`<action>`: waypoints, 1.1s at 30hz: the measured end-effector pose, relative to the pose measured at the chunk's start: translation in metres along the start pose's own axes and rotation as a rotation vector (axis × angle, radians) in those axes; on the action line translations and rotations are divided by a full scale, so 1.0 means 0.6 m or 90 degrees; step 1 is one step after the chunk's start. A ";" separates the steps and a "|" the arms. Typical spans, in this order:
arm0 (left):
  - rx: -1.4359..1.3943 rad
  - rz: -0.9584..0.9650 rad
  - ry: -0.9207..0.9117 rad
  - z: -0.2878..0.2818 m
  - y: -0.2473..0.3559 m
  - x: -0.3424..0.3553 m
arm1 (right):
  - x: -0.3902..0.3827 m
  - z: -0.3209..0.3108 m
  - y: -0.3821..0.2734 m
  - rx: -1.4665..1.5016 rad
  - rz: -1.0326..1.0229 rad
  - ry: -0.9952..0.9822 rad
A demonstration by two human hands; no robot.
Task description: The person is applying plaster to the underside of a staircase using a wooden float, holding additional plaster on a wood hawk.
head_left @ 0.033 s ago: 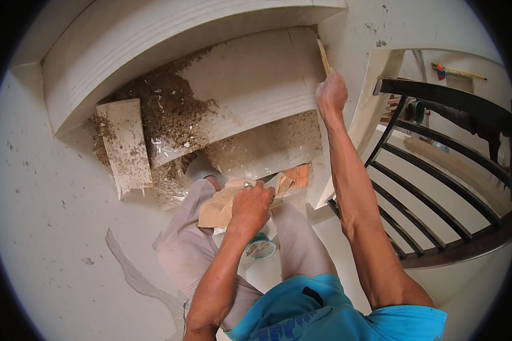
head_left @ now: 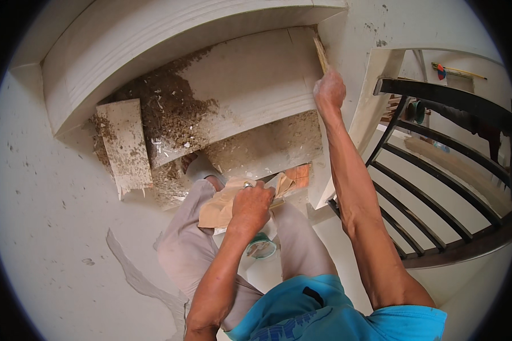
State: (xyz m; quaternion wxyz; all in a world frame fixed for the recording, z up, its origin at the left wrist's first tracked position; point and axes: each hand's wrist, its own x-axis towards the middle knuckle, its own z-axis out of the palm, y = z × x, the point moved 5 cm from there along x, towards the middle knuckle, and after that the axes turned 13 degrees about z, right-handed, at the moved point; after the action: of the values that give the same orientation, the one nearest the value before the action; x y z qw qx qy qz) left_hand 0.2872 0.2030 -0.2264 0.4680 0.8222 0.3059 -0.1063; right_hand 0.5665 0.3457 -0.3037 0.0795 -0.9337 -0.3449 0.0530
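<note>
My right hand [head_left: 330, 91] is closed round a thin tan stick-like tool [head_left: 321, 55], whose far tip reaches the right inner corner of a stair tread [head_left: 256, 68]. Its working end is too narrow to make out. Above my lap, my left hand [head_left: 252, 204], with a ring on one finger, grips a crumpled sheet of brown paper [head_left: 215, 209]. A dark, thin edge shows just beyond those fingers; I cannot tell what it belongs to. Brown dirt with pale chips [head_left: 168, 111] covers the tread's left part.
A dirt-spotted loose board [head_left: 125, 145] leans at the left end of the steps. Between my legs is a greenish round container [head_left: 260, 246]. A black-barred railing [head_left: 438, 199] runs along the right. An orange-brown patch [head_left: 297, 175] shows on the lower step.
My right hand and the stick-like tool have shifted slightly to the left along the tread's corner. My left hand and the paper stay in place.
</note>
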 end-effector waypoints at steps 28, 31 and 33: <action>0.001 0.007 -0.015 0.013 0.013 0.018 | 0.067 0.013 -0.072 -0.143 -0.099 -0.073; -0.002 0.007 -0.006 0.011 0.017 0.020 | 0.065 0.002 -0.083 -0.154 -0.156 -0.028; 0.002 0.009 -0.023 0.016 0.018 0.020 | 0.075 -0.005 -0.088 -0.185 -0.187 -0.012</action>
State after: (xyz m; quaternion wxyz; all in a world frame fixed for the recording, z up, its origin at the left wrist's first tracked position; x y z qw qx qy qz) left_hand 0.3045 0.1959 -0.2294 0.4726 0.8231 0.2917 -0.1184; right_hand 0.5675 0.4141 -0.2928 -0.0523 -0.8744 -0.4824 -0.0007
